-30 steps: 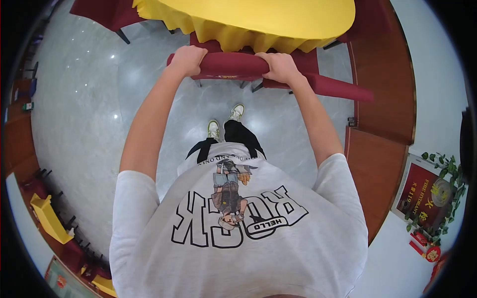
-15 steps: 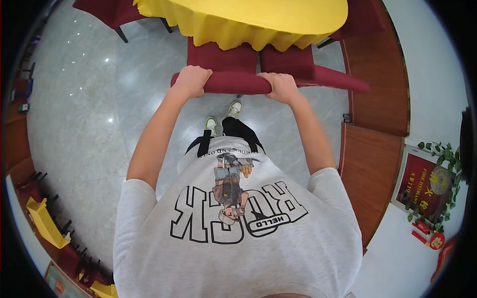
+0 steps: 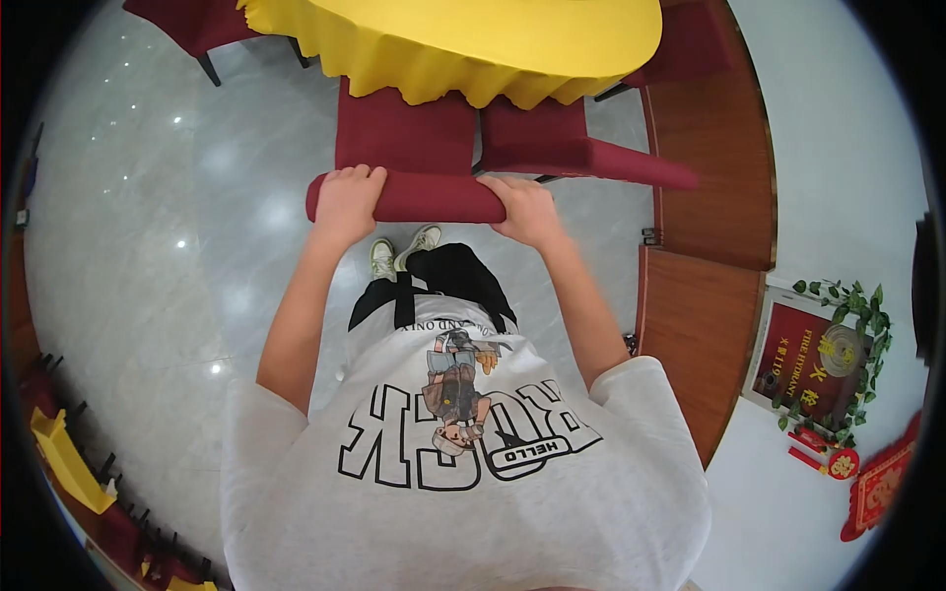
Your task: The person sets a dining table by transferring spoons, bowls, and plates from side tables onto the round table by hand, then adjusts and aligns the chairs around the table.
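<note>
Both my hands grip the top of a dark red upholstered chair (image 3: pixel 439 200) by its backrest. My left hand (image 3: pixel 347 205) wraps round the backrest near its left end, and my right hand (image 3: pixel 524 210) closes on its right end. The chair's red seat lies beyond the backrest, its far edge by the hanging yellow tablecloth (image 3: pixel 473 69). Close to my right hand stands a second red chair (image 3: pixel 631 163), turned at an angle, its seat also against the cloth. My feet are on the floor just behind the held chair.
Another red chair (image 3: pixel 202 25) stands at the upper left. Brown wood panelling (image 3: pixel 705 325) runs along the right wall, beside a fire hydrant sign (image 3: pixel 813 355) edged with green leaves. Grey tiled floor (image 3: pixel 148 246) stretches to the left, with yellow-covered furniture (image 3: pixel 71 458) at the far lower left.
The held chair has come back towards me, away from the table, and more of its seat shows. Both hands keep their grip. The whole view has shifted slightly.
</note>
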The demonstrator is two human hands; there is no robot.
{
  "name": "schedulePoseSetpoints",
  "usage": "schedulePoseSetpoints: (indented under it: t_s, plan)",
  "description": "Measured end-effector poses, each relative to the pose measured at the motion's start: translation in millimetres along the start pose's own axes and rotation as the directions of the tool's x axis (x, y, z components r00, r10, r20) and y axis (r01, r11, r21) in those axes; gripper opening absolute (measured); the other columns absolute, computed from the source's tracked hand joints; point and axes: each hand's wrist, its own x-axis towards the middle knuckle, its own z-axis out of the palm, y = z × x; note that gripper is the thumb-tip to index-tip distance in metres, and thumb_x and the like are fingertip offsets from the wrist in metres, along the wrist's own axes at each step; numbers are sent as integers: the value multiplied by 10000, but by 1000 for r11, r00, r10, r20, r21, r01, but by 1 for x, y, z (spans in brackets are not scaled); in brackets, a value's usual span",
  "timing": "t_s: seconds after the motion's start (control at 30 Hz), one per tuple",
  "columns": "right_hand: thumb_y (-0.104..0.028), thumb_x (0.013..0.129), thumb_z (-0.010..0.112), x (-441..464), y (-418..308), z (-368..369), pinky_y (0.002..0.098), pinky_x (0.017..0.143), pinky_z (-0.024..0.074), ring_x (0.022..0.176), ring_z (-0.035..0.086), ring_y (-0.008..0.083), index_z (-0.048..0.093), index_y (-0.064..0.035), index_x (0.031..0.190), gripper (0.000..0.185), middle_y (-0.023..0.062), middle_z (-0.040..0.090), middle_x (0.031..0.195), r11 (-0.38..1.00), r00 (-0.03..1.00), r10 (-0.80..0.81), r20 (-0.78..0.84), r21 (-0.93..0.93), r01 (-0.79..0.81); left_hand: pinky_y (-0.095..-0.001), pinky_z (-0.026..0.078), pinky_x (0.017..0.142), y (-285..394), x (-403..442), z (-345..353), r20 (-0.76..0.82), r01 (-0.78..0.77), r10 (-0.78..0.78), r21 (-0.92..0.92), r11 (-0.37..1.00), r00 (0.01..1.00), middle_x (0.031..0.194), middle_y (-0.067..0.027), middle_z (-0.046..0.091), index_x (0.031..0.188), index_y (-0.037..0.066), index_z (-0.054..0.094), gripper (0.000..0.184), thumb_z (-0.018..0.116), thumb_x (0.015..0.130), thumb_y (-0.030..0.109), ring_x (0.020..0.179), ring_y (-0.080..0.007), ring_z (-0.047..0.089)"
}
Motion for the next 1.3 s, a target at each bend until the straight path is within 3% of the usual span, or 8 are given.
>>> schedulePoseSetpoints:
  t_s: [0.07, 0.33, 0.43, 0.5, 0.57, 0.93, 1.07, 1.3]
  plan:
    - [-132, 609, 761, 0, 0, -1, 413, 859, 513, 1007, 645, 296, 573, -176, 1254, 674, 78, 671, 1091, 1000, 999, -19, -27, 6, 19, -412, 451, 828, 2, -3, 2, -172, -8, 2, -32, 999, 985, 916, -74, 609, 1033, 91, 603, 406, 674, 646, -7, 932, -274, 606]
    - [-147, 586, 788, -7, 9, 5, 399, 841, 507, 986, 635, 278, 561, -148, 1274, 725, 68, 650, 1059, 991, 985, -90, -145, 85, 103, -418, 430, 915, 13, -9, 7, -197, 54, -54, -4, 999, 979, 1124, -48, 630, 1221, 144, 587, 596, 663, 654, -25, 1060, -269, 588]
    - [-191, 557, 832, -14, 17, 16, 407, 911, 455, 1064, 588, 270, 561, -98, 1254, 754, 94, 613, 1143, 986, 965, -156, -213, 22, 164, -484, 378, 1009, 24, -6, 30, -307, 229, -166, 181, 957, 937, 1200, -89, 594, 1265, 108, 547, 644, 708, 649, 11, 1182, -305, 519]
    - [-126, 694, 719, -24, 12, 28, 455, 997, 398, 1125, 544, 288, 542, -104, 1294, 626, 118, 578, 1206, 990, 928, -136, -347, -6, 142, -517, 345, 1059, 55, -8, 31, -329, 278, -184, 267, 922, 926, 1261, -113, 567, 1300, 95, 518, 687, 742, 652, 45, 1253, -322, 476]
    - [-95, 742, 665, -39, 23, 38, 478, 1030, 375, 1158, 528, 301, 530, -107, 1314, 587, 130, 563, 1240, 992, 871, -117, -478, -12, 127, -577, 256, 1122, 103, -1, 26, -247, 484, -432, 215, 848, 868, 1386, -158, 471, 1361, 76, 453, 792, 805, 654, 141, 1359, -356, 366]
    - [-74, 782, 609, -152, 103, 25, 534, 1079, 316, 1291, 424, 356, 512, -87, 1345, 572, 191, 496, 1331, 963, 956, 16, -292, 262, 64, -622, 211, 1126, 252, 76, 75, -188, 336, -302, 181, 924, 934, 1422, -139, 442, 1386, 90, 428, 877, 837, 621, 217, 1394, -338, 327]
    - [-80, 762, 638, -158, 146, 24, 522, 1053, 342, 1271, 435, 361, 506, -80, 1339, 592, 187, 513, 1288, 943, 938, 116, -328, 332, -1, -602, 219, 1129, 278, 112, 75, -80, 234, -224, 152, 960, 971, 1431, -133, 438, 1397, 125, 428, 890, 846, 625, 277, 1389, -336, 337]
    - [-128, 716, 729, -147, 302, -63, 498, 1031, 366, 1256, 448, 349, 488, -81, 1332, 664, 157, 520, 1276, 944, 817, 309, -487, 262, -200, -523, 290, 1109, 324, 224, 36, -226, -48, 32, -69, 996, 974, 1439, -152, 428, 1415, 111, 411, 881, 833, 664, 295, 1361, -350, 369]
